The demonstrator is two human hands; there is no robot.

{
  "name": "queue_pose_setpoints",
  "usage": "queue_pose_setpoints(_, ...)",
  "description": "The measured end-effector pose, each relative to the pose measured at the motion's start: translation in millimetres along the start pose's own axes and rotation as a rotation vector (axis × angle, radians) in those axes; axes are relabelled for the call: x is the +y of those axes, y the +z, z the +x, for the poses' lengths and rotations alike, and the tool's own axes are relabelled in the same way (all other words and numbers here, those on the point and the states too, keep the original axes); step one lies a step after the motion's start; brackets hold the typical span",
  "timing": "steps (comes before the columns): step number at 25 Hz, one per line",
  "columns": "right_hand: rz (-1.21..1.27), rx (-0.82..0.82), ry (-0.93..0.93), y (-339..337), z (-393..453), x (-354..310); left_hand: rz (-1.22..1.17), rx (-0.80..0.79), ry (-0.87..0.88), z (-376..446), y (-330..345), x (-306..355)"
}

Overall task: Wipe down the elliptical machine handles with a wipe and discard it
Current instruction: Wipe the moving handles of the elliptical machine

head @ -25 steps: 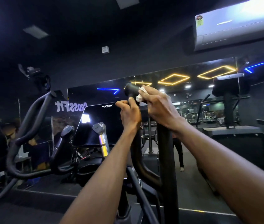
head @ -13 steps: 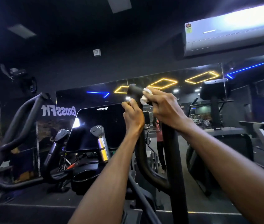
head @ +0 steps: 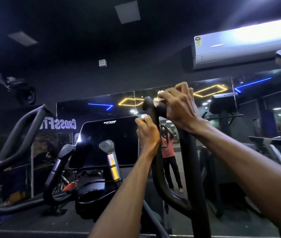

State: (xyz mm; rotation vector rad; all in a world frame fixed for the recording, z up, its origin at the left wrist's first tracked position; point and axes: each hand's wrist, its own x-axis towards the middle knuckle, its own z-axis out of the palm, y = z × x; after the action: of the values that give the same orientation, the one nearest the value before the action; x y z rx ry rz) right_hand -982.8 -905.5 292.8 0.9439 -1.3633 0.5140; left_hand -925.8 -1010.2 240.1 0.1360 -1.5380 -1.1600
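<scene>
Two hands on handle (head: 155, 127), right hand (head: 179, 107) pressing wipe (head: 157, 100)

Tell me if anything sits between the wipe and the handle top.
Nothing visible does. The right hand already presses the white wipe against the handle top, while the left hand grips the bar just below.

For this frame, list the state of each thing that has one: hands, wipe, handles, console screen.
Right hand: pressing the wipe onto the handle top.
Left hand: gripping the right handle just below.
Wipe: crumpled, mostly hidden under fingers.
Right handle: upright, held.
Left handle: untouched.
Console screen: dark.
</scene>
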Motion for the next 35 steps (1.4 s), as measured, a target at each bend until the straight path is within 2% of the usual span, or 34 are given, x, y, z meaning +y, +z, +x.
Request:
queue_pose_setpoints(1, 0.018, -0.008, 0.008, -0.3, 9.7, -2.9, -0.016, 0.003, -0.001, 1.0, 0.5, -0.8)
queue_pose_setpoints(5, 0.156, -0.212, -0.041, 12.4, 31.3, -25.9, -0.031, 0.013, -0.006, 1.7, 0.9, -3.2)
queue_pose_setpoints(9, 0.157, -0.27, -0.17, 14.9, 28.9, -28.3, -0.052, 0.001, -0.013, 1.5, -0.1, -6.4)
queue_pose_setpoints(12, 0.195, -0.197, -0.078, 14.0, 33.5, -25.6, -0.049, 0.02, -0.01, 0.8, -1.5, -5.6)
queue_pose_setpoints(15, 0.118, -0.345, -0.291, 18.9, 33.6, -25.8, -0.058, 0.009, -0.011, 0.8, -0.5, -6.8)
queue_pose_setpoints(16, 0.127, -0.364, -0.29, 18.4, 35.2, -25.9, -0.055, 0.019, -0.013, 1.8, -0.9, -8.0)
queue_pose_setpoints(19, 0.252, -0.189, -0.073, 22.5, 39.9, -21.8, -0.044, 0.056, -0.019, 3.1, 1.0, -9.2)
queue_pose_setpoints(21, 0.285, -0.127, -0.009, 29.8, 41.1, -20.4, -0.046, 0.057, -0.008, 2.6, 0.9, -9.9)
queue_pose_setpoints(24, 0.358, -0.193, 0.308, 30.1, 57.0, -4.8, -0.051, 0.053, 0.007, 0.8, -0.1, -9.8)
queue_pose_setpoints(25, 0.372, -0.211, 0.362, 30.1, 58.5, 0.5, -0.053, 0.054, 0.01, 1.7, 0.2, -10.1)
queue_pose_setpoints(27, 0.347, -0.152, 0.278, 31.2, 48.1, -1.0, -0.053, 0.064, 0.009, 4.1, 0.4, -12.7)
queue_pose_setpoints(29, 0.329, -0.111, 0.057, 25.0, 31.7, -10.0, -0.075, 0.076, -0.003, 5.1, 1.4, -14.0)
queue_pose_setpoints(31, 0.252, -0.251, -0.173, 18.0, 25.8, -17.2, -0.119, 0.075, -0.036, 4.6, 1.5, -12.7)
queue_pose_setpoints(32, 0.164, -0.315, -0.224, 14.5, 26.2, -21.0, -0.148, 0.077, -0.061, 4.4, 1.0, -11.9)
queue_pose_setpoints(35, 0.032, -0.341, -0.247, 12.7, 22.0, -30.8, -0.281, 0.049, -0.18, 5.8, -5.5, -16.2)
